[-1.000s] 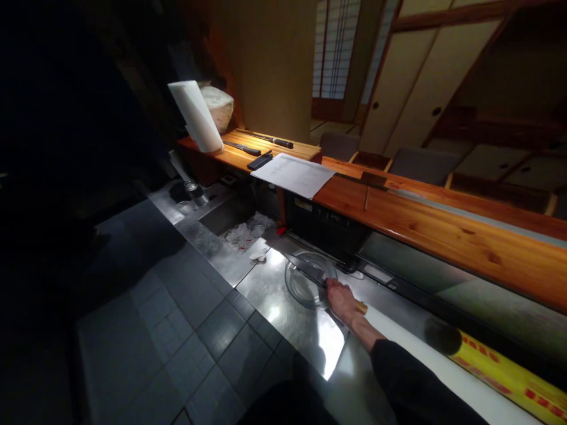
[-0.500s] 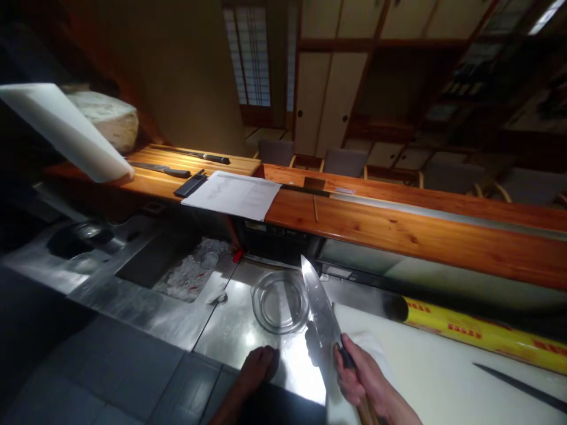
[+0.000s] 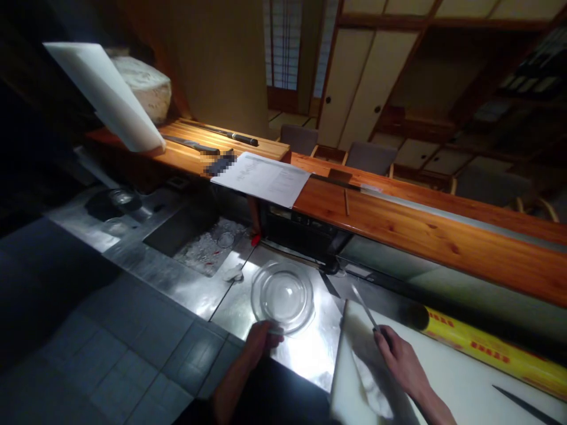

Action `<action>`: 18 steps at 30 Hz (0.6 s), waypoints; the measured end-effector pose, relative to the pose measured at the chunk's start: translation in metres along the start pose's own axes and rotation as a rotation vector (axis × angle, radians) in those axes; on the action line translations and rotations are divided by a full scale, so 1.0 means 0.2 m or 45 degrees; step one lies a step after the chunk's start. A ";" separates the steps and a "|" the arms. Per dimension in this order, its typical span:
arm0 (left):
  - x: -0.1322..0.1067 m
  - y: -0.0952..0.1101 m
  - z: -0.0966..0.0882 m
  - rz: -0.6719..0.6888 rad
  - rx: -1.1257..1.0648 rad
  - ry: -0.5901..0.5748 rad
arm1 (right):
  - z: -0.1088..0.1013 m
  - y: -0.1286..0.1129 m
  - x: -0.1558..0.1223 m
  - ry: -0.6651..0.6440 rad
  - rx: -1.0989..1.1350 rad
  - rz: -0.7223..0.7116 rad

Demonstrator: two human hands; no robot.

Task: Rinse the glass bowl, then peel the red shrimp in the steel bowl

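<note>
My left hand (image 3: 261, 339) grips the near rim of a clear glass bowl (image 3: 282, 295) that sits on the steel counter (image 3: 305, 354). My right hand (image 3: 398, 360) is closed on the handle of a kitchen knife (image 3: 365, 310). Its blade points away from me, over the far left corner of the white cutting board (image 3: 460, 383). A crumpled white cloth (image 3: 370, 369) lies on the board beside and under my right hand.
A yellow roll of wrap (image 3: 482, 348) lies behind the board, and a second knife (image 3: 525, 404) rests at the board's right. A sink with ice (image 3: 208, 248) is to the left. The wooden bar (image 3: 420, 227) carries paper sheets (image 3: 263, 177), two knives (image 3: 230, 136) and a paper roll (image 3: 104, 94).
My right hand lowered the knife from upright down over the cutting board. My left hand moved forward and took hold of the bowl's rim.
</note>
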State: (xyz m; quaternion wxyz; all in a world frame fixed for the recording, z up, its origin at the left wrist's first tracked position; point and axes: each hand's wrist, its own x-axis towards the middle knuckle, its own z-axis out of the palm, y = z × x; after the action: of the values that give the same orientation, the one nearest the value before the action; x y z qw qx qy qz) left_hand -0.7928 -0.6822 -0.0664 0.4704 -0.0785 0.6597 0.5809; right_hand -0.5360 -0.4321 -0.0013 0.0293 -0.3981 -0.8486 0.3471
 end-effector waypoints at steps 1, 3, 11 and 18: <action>-0.04 -0.02 -0.09 0.009 -0.041 -0.013 | 0.03 0.03 0.04 -0.009 -0.147 -0.043; -0.14 -0.07 -0.28 0.007 -0.029 0.107 | 0.11 0.07 0.14 -0.031 -0.377 -0.160; -0.53 -0.27 -0.60 -0.012 -0.012 0.462 | 0.42 0.04 0.49 -0.101 -0.736 -0.619; -0.66 -0.17 -0.53 0.110 0.129 0.400 | 0.50 0.10 0.51 -0.106 -0.769 -0.582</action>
State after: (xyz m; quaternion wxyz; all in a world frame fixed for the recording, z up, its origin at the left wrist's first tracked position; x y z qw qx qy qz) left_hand -0.7552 -0.8410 -0.0097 0.3392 -0.1161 0.7563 0.5473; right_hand -0.6254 -0.4094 -0.1129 -0.0472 -0.1747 -0.9801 0.0818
